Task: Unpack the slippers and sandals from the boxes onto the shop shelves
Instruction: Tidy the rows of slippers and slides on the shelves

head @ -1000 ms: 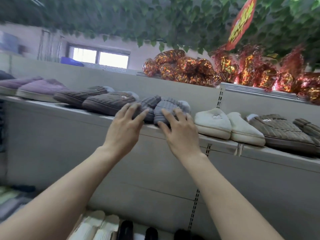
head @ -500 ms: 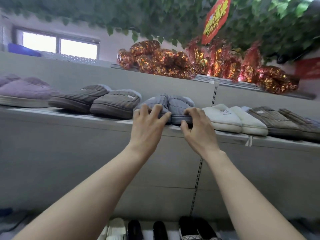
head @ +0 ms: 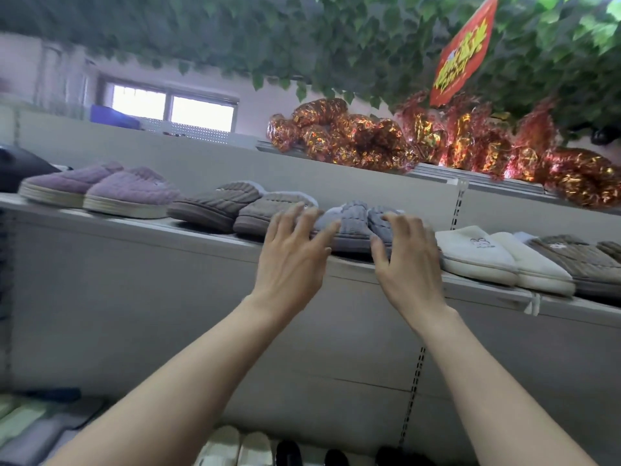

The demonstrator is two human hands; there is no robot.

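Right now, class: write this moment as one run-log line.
left hand: open, before grey slippers | right hand: curved over right slipper, grip unclear | slippers: on shelf, between brown pair and white pair

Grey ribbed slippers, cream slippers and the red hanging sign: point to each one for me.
Grey ribbed fabric slippers [head: 353, 225], head view, left slipper's upper.
Cream fabric slippers [head: 472, 252], head view, nearer slipper's upper.
Red hanging sign [head: 465, 52], head view, its middle.

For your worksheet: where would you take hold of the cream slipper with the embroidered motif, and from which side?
Grip the cream slipper by its closed toe cap, coming from the front edge of the shelf, fingers over the top and thumb at the sole. Its rounded toe faces outward, and its partner sits tight against one side, so a sideways pinch looks cramped.
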